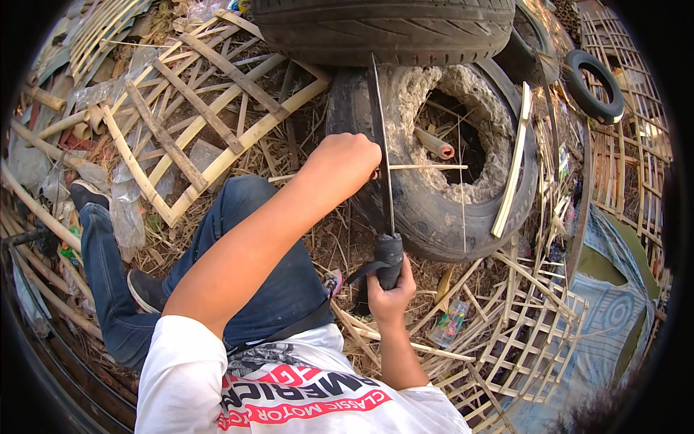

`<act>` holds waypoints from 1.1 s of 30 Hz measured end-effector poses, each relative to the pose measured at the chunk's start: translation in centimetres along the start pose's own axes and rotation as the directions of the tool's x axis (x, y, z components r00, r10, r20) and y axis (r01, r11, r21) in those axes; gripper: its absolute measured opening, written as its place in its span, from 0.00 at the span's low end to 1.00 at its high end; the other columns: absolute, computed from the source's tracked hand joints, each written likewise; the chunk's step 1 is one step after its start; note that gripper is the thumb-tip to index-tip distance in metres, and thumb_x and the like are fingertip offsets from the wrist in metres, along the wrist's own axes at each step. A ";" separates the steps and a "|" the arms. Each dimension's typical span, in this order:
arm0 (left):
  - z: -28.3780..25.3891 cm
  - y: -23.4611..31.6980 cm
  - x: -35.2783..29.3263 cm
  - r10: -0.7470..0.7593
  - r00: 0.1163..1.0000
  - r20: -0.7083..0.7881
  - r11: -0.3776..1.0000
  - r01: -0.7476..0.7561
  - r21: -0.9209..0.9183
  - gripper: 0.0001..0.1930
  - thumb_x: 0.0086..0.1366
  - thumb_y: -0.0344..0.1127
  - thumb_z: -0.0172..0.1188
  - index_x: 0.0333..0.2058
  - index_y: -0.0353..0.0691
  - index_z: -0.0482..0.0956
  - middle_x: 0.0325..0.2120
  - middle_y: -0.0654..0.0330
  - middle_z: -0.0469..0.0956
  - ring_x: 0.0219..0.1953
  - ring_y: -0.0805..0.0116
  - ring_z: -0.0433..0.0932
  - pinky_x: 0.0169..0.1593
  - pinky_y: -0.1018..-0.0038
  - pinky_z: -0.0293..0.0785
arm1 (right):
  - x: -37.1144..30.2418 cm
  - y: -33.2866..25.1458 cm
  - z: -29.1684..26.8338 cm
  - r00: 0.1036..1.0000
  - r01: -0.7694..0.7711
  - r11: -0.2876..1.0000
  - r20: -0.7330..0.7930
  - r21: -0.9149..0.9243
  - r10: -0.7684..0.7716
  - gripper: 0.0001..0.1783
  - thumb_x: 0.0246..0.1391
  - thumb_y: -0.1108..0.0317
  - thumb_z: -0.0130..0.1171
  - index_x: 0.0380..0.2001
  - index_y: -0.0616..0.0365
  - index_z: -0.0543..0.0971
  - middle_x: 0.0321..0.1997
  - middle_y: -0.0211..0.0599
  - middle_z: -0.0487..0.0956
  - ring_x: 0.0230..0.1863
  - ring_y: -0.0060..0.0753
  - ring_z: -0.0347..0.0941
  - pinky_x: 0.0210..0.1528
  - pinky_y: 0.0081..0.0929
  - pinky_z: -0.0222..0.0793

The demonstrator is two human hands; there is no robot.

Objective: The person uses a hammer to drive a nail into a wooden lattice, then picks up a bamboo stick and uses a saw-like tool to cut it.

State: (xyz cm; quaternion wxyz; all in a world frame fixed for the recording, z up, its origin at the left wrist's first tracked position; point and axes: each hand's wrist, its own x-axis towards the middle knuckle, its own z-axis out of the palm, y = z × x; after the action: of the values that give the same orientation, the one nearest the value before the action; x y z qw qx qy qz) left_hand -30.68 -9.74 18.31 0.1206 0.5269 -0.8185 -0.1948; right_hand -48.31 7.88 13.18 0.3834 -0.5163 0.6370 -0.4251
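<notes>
My right hand (391, 291) is wrapped round the black-taped handle (389, 257) of a long machete (384, 137). Its narrow blade points away from me, its tip reaching the upper tire. My closed left hand (350, 160) is right beside the blade and grips a thin bamboo strip (426, 167). The strip crosses the blade and sticks out to the right over the tire's hole; a short end shows left of my wrist. My left fingertips are mostly hidden. Below the blade lies a large worn tire (441, 235) with a rough, crusted lining (408, 119).
Another tire (383, 32) stands at the far side, and a small tire (594, 87) lies at right. A bamboo frame (210, 116) is at left, a woven bamboo lattice (535, 347) near right. A pale bamboo slat (512, 166) rests on the large tire; blue cloth (607, 318) lies beyond the lattice.
</notes>
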 end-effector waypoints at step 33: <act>4.4 -2.0 -3.4 -0.035 0.985 -0.166 0.997 0.047 0.066 0.03 0.51 0.26 0.55 0.24 0.33 0.73 0.15 0.49 0.77 0.22 0.55 0.81 0.24 0.67 0.78 | 0.9 0.4 -0.1 0.980 -0.170 0.981 0.090 -0.095 0.178 0.20 0.50 0.56 0.63 0.33 0.65 0.75 0.21 0.32 0.73 0.25 0.23 0.65 0.30 0.24 0.65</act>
State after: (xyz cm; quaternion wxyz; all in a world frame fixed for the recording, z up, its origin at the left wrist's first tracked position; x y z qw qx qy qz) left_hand -29.42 -6.51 13.50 0.1654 0.5619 -0.8009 -0.1241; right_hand -48.67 7.01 12.77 0.4272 -0.4950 0.6780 -0.3359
